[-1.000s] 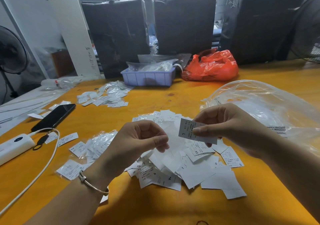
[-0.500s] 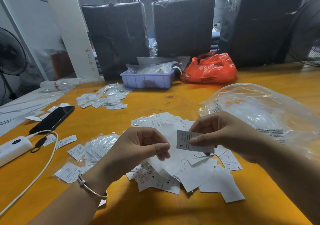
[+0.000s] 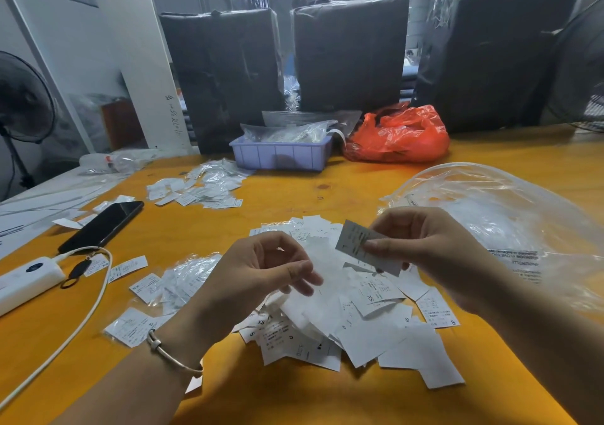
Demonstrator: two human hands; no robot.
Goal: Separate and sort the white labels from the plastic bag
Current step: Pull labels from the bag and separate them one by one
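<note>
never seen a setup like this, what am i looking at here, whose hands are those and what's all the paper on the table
There is no machine here. A person wears a camera on their head, so the single picture looks forward and down at their own two bare hands.

The right hand pinches one white label and holds it above the table. The left hand, with a bracelet on its wrist, has its fingers curled but seems to hold nothing.

Below them a heap of loose labels lies on the orange table. A big clear plastic bag sits to the right, a phone to the left, and a purple tray and red bag further back.
</note>
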